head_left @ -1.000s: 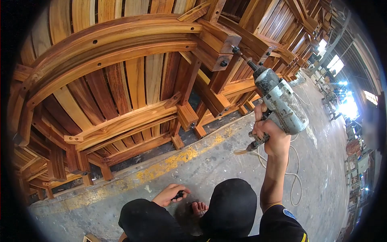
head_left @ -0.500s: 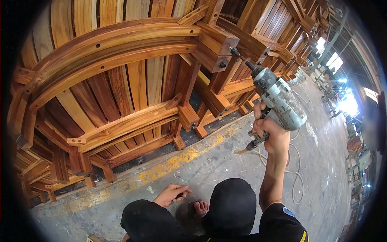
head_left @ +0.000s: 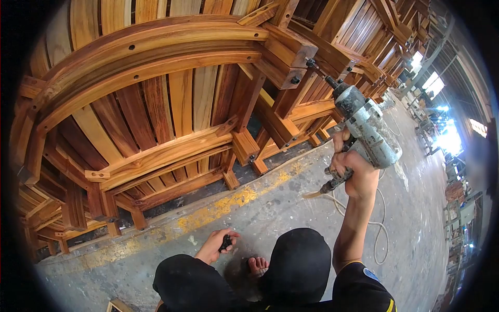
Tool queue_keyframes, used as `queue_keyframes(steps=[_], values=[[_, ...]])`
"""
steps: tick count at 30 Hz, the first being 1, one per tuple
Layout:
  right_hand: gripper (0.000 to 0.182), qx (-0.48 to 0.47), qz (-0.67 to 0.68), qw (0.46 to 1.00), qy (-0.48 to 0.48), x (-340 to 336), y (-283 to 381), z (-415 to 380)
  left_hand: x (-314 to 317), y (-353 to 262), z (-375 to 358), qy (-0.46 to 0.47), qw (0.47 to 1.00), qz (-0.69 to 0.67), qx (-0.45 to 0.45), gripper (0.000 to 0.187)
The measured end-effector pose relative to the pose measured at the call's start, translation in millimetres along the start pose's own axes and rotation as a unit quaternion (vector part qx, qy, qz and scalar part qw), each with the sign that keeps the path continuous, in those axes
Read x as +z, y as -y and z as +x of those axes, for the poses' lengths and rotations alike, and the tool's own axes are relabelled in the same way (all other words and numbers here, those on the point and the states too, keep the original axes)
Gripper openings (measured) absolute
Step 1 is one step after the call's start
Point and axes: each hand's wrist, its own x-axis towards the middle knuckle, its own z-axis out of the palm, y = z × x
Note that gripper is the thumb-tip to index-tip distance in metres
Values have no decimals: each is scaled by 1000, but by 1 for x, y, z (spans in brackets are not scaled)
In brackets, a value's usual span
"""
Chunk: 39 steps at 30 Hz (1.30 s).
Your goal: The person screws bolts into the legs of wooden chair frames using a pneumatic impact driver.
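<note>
My right hand [head_left: 361, 174] grips a worn, grey air impact wrench [head_left: 373, 130] by its handle. The wrench's long driver shaft points up and left, its dark tip right at the end face of a squared wooden leg [head_left: 304, 49]. Just below that tip, a black fitting [head_left: 295, 80] sits on the neighbouring leg end. Down by my knees, my left hand [head_left: 212, 246] is closed around small black pieces [head_left: 225, 243], whose exact kind I cannot tell. The legs belong to upturned slatted wooden furniture with a curved rail [head_left: 156, 39].
A pale air hose [head_left: 383, 234] loops over the concrete floor [head_left: 280, 213] beneath the wrench. More wooden furniture [head_left: 358, 26] is lined up beyond. A worn yellow line [head_left: 223, 205] runs along the floor, and a small wooden frame [head_left: 118, 306] lies at the bottom left.
The wrench and my right hand have shifted slightly right and down in view, along with the leg. My left hand has turned, showing more of the black pieces.
</note>
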Motion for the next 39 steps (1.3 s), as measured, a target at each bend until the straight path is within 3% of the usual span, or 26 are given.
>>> queue_keyframes(steps=[16,39], values=[[34,4,46,999,22,-5,0,1,4,0,0,8,999,-45,11,36],[37,-14,-13,1000,-4,0,0,0,14,-5,-9,29,999,-11,16,34]])
